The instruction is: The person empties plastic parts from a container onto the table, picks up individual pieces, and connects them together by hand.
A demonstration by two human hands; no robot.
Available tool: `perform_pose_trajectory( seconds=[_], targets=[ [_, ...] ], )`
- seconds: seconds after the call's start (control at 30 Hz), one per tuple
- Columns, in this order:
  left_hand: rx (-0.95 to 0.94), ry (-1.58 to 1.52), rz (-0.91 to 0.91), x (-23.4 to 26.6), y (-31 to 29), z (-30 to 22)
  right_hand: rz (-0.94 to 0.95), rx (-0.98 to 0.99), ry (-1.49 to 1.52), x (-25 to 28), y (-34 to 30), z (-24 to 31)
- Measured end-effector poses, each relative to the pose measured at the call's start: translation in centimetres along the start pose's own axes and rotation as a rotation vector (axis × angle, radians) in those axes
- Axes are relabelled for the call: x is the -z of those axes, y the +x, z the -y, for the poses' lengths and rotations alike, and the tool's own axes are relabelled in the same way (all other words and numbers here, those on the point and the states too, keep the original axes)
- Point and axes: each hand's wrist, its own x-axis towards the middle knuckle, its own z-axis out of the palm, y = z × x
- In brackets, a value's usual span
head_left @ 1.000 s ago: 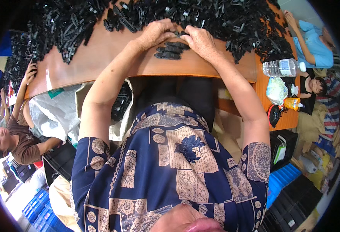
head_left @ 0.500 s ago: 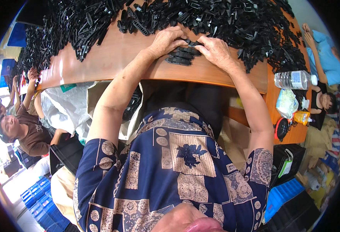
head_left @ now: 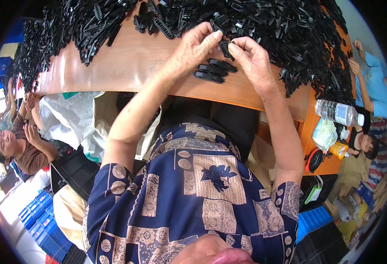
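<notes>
My left hand [head_left: 198,43] is closed, thumb against finger, on a slim black plastic part [head_left: 215,27] at the near edge of the heap. Close by on the right, my right hand [head_left: 252,58] pinches a small black plastic piece [head_left: 225,49] that hangs below the left fingertips. Whether the two pieces touch is hard to tell. Just beneath, a short stack of long black plastic parts [head_left: 209,77] lies side by side on the brown tabletop [head_left: 127,66], touching neither hand.
A large heap of black plastic parts [head_left: 272,31] covers the far side; another pile [head_left: 87,26] lies left. On the right stand a clear bottle [head_left: 336,112], a plastic bag [head_left: 324,134] and a round red-black object [head_left: 313,161]. Other people sit at both sides.
Both hands have lifted off the row of parts and moved slightly farther off. The row now lies uncovered, and a black piece is between my hands.
</notes>
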Motion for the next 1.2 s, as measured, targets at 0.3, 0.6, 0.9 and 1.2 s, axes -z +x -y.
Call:
perform_pose_trajectory(
  seconds=[0.3,0.6,0.9,1.2],
  targets=[
    [-0.109,0.214,-0.399,-3.8,-8.9,0.3,0.100,-0.089,0.003,-6.8,-8.0,-0.1],
    [0.044,0.112,-0.317,-4.5,-13.8,5.5,-0.063,-0.085,-0.098,-9.6,-15.2,-2.6],
    [0.118,-0.122,-0.398,-7.1,-15.2,1.2,-0.200,0.065,0.007,-9.8,-17.3,-2.7],
    [0.004,-0.366,-0.228,-4.6,-16.6,2.8,-0.140,0.194,0.253,-7.4,-18.5,-0.7]
  ],
)
